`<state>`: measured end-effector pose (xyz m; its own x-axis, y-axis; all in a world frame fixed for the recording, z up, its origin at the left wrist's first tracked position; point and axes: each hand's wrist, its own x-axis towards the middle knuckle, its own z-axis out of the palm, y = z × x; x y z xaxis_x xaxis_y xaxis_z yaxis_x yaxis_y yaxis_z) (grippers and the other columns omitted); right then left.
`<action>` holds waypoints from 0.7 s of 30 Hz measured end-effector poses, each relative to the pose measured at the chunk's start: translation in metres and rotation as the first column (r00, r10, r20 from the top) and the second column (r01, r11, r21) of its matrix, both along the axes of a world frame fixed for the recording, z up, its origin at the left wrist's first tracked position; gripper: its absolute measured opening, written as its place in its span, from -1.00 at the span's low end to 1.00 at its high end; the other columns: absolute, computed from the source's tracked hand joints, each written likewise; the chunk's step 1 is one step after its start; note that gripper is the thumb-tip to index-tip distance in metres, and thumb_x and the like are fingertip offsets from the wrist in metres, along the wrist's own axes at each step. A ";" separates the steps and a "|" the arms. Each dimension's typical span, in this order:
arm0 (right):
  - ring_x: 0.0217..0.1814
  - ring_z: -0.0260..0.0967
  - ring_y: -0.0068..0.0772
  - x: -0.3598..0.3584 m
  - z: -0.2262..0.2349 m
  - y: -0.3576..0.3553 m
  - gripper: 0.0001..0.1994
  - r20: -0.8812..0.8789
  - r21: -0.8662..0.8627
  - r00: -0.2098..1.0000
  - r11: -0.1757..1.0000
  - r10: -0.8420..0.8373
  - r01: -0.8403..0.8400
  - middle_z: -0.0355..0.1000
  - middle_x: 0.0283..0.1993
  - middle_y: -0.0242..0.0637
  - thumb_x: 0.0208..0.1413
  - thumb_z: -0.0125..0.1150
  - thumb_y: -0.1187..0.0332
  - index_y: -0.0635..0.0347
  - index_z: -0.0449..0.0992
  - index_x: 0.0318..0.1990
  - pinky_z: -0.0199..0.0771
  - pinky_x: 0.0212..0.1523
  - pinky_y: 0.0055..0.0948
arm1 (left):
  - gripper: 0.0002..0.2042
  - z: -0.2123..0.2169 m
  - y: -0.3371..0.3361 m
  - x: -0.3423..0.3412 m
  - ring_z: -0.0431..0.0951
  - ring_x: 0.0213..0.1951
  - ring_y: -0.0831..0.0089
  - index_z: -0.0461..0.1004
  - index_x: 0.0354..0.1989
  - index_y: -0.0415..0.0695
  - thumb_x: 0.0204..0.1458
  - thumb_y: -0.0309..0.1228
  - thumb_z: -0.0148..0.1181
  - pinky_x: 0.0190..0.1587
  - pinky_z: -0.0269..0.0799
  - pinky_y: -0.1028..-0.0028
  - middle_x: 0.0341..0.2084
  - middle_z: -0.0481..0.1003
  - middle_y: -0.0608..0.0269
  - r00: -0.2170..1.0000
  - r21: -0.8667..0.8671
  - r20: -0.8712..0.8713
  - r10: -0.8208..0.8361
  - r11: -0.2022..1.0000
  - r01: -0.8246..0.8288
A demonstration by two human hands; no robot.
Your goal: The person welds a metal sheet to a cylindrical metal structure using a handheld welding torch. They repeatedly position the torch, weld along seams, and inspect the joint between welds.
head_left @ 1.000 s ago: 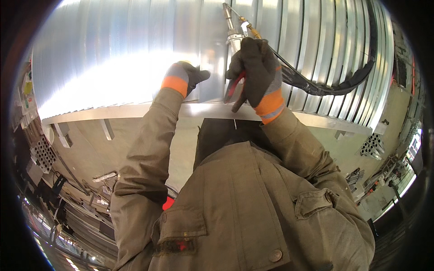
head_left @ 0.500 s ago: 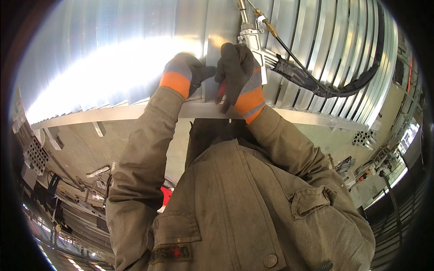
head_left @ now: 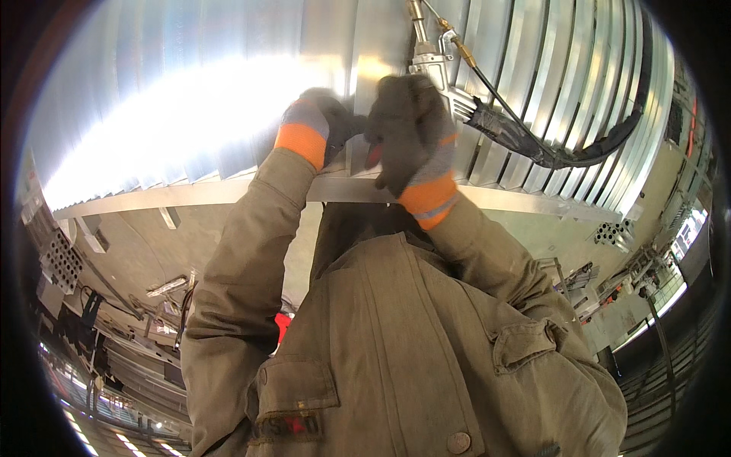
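Observation:
Both my hands wear dark gloves with grey backs and orange cuffs, held close together over the near edge of a ribbed sheet of shiny metal slats [head_left: 518, 68]. My left hand [head_left: 329, 122] is closed, its fingertips pointing at the right hand; whatever it grips is hidden. Fingers curled, my right hand [head_left: 411, 126] is closed around something with a small red part [head_left: 373, 157] showing at its left side. The rest of that thing is covered by the glove. Just beyond the right hand lies a silver metal gun [head_left: 432, 67] with a thin hose and a black-wrapped cable.
The black-wrapped cable [head_left: 560, 156] curves across the slats on the right. A flat metal rail [head_left: 502, 196] runs along the near edge. Perforated metal pieces [head_left: 62, 261] stand at far left, with racks and loose parts on both sides. Glare hides the left slats.
My right hand has shifted slightly right and turned, blurred by motion. My left hand has moved slightly right. The view has shifted a little, with the metal gun appearing farther right.

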<state>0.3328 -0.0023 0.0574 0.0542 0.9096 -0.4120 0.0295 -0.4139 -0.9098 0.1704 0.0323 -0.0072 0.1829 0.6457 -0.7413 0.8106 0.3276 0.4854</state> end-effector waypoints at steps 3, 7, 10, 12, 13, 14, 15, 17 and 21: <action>-0.30 0.41 -0.16 0.002 0.007 0.000 -0.81 0.017 -0.051 1.000 0.999 -0.015 0.016 0.42 -0.31 -0.19 0.42 0.14 0.30 0.23 0.51 -0.18 0.44 -0.29 -0.23 | -0.53 0.003 0.000 0.002 0.65 -0.41 0.17 0.72 -0.32 -0.18 0.06 0.08 0.40 -0.23 0.59 0.21 -0.46 0.67 0.04 0.999 -0.043 -0.038 -0.021 0.999 0.019; -0.62 0.36 -0.50 -0.005 -0.011 0.000 -0.66 -0.007 0.020 0.999 0.999 0.037 -0.037 0.38 -0.53 -0.33 0.47 0.14 0.10 0.24 0.40 -0.16 0.40 -0.64 -0.47 | -0.56 0.004 0.006 0.000 0.66 -0.42 0.19 0.71 -0.36 -0.20 0.05 0.03 0.44 -0.26 0.59 0.22 -0.48 0.65 0.02 0.999 -0.131 -0.046 -0.006 0.991 0.000; -0.61 0.36 -0.48 0.003 -0.026 -0.007 -0.70 0.107 0.156 0.990 0.982 0.094 -0.110 0.39 -0.50 -0.32 0.45 0.17 0.14 0.22 0.42 -0.14 0.41 -0.62 -0.44 | -0.57 -0.001 0.008 0.001 0.67 -0.42 0.21 0.71 -0.37 -0.19 0.05 0.02 0.44 -0.26 0.59 0.24 -0.48 0.66 0.06 0.996 -0.189 -0.089 -0.022 0.982 0.005; -0.53 0.40 -0.41 0.010 -0.034 -0.014 -0.74 0.312 0.347 0.938 0.901 0.152 -0.262 0.42 -0.45 -0.28 0.43 0.17 0.18 0.23 0.44 -0.14 0.45 -0.54 -0.37 | -0.71 -0.007 0.007 0.002 0.54 -0.51 0.38 0.71 -0.35 -0.21 0.08 -0.18 0.39 -0.41 0.45 0.32 -0.55 0.60 0.18 0.993 -0.233 -0.116 0.019 0.971 -0.046; -0.48 0.42 -0.36 0.010 -0.035 -0.019 -0.75 0.342 0.354 0.925 0.889 0.167 -0.292 0.42 -0.43 -0.25 0.42 0.16 0.21 0.24 0.45 -0.17 0.45 -0.49 -0.33 | -0.77 -0.010 0.006 0.001 0.47 -0.55 0.46 0.71 -0.34 -0.22 0.10 -0.28 0.36 -0.48 0.38 0.36 -0.59 0.56 0.25 0.990 -0.258 -0.135 0.036 0.964 -0.071; -0.43 0.41 -0.29 0.003 -0.034 -0.028 -0.75 0.229 0.231 0.958 0.947 0.171 -0.224 0.41 -0.42 -0.21 0.42 0.11 0.24 0.26 0.47 -0.23 0.41 -0.43 -0.29 | -0.78 -0.012 0.005 0.000 0.47 -0.55 0.47 0.71 -0.34 -0.22 0.10 -0.29 0.36 -0.49 0.38 0.36 -0.59 0.56 0.25 0.996 -0.201 -0.094 -0.003 0.979 -0.016; -0.36 0.43 -0.30 -0.002 -0.033 -0.032 -0.77 0.227 0.118 0.953 0.965 0.202 -0.233 0.42 -0.36 -0.21 0.42 0.11 0.26 0.26 0.48 -0.21 0.43 -0.40 -0.28 | -0.79 -0.014 0.004 -0.001 0.46 -0.55 0.47 0.70 -0.34 -0.22 0.10 -0.30 0.36 -0.49 0.38 0.37 -0.60 0.55 0.26 0.998 -0.139 -0.055 -0.043 0.990 0.035; -0.24 0.47 -0.30 -0.012 -0.026 -0.038 -0.82 0.219 -0.113 0.937 0.961 0.273 -0.254 0.45 -0.24 -0.21 0.41 0.11 0.31 0.24 0.49 -0.17 0.45 -0.34 -0.27 | -0.72 -0.016 0.002 -0.003 0.52 -0.54 0.40 0.70 -0.37 -0.21 0.10 -0.19 0.38 -0.44 0.45 0.32 -0.58 0.58 0.22 0.999 -0.139 -0.019 -0.029 0.990 0.026; -0.08 0.49 -0.34 0.009 0.008 -0.022 -0.76 -0.086 -0.070 0.990 0.990 0.114 -0.120 0.45 -0.15 -0.27 0.39 0.19 0.20 0.20 0.46 -0.17 0.58 -0.22 -0.38 | -0.54 -0.010 0.001 -0.003 0.62 -0.54 0.25 0.70 -0.42 -0.21 0.07 0.05 0.45 -0.35 0.57 0.22 -0.57 0.63 0.12 0.991 -0.273 -0.075 0.110 0.954 -0.127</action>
